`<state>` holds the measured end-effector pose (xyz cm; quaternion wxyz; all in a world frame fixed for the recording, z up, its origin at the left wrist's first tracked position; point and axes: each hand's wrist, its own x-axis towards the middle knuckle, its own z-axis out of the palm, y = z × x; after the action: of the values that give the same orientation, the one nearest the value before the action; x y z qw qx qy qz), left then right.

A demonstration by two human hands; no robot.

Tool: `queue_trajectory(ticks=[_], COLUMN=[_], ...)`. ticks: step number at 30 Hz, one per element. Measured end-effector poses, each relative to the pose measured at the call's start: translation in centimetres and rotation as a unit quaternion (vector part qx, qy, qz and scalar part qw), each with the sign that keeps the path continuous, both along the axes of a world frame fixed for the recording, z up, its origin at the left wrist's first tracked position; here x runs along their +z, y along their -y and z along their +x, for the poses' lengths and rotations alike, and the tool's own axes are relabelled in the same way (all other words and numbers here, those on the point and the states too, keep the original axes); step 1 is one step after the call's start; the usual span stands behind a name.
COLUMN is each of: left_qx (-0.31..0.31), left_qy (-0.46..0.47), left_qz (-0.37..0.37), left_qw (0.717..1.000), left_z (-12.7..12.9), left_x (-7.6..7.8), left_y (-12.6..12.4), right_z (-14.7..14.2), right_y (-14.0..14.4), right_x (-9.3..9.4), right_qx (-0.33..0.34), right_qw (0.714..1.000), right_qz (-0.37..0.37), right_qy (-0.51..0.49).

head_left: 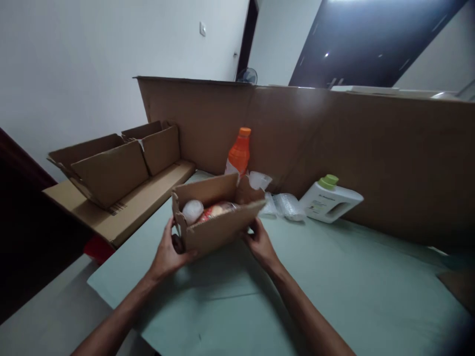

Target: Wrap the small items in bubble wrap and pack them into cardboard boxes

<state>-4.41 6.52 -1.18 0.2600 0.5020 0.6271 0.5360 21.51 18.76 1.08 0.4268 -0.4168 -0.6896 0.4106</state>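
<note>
Between my two hands is a small open cardboard box [222, 230], tilted a little and held over the green-covered table. My left hand [168, 254] grips its left end, thumb along the near lower edge. The fingers of my right hand [260, 242] are curled at the lower right corner, partly hidden by the box. Inside lie a whitish, round-ended item [193, 211] and a red and yellow packet [218, 210] with a shiny wrapper. Their lower parts are hidden by the near wall.
Behind the box stands an orange bottle [240, 151]. Bubble-wrapped items [289, 206] and a white jug with a green cap [330, 200] lie to its right, before a tall cardboard panel [389, 163]. Two open cardboard boxes [111, 170] sit on a flat carton [148, 198] at the left.
</note>
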Motion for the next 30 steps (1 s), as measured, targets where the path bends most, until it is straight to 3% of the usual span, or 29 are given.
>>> queue_trajectory(ticks=[3,7,9,12,19,26,30], left_qx=[0.081,0.224,0.272,0.287,0.259,0.213,0.191], left_qy=[0.029,-0.032,-0.069,-0.091,-0.109,-0.126,-0.146], left_qz=[0.020,0.081,0.091,0.074,0.035,0.023,0.028], left_qw=[0.996,0.971,0.956,0.951,0.959,0.969,0.970], left_z=[-4.7,-9.8,-11.5,-12.9,-14.2,-14.0,-13.7], left_x=[2.2,4.0,3.9,3.2,0.6,-1.2,-0.9], left_y=[-4.1,-10.0,-12.6,-15.8,-20.2,-20.6,-19.5], right_z=[-8.4,-18.4,-22.0,-25.5,-28.4,-29.8,-27.2], right_y=[-6.8,-13.9,-15.6,-16.2,-16.5,-18.1,-15.3], right_x=[2.1,4.2,4.2,2.8,-1.1,-0.8,-1.2], right_qx=[0.038,0.048,0.057,0.082,0.106,0.117,0.121], right_qw=[0.999,0.998,0.998,0.995,0.991,0.985,0.979], right_qz=[0.018,0.035,0.036,0.032,0.029,0.052,0.070], right_qy=[-0.013,0.001,0.014,0.037,0.078,0.114,0.148])
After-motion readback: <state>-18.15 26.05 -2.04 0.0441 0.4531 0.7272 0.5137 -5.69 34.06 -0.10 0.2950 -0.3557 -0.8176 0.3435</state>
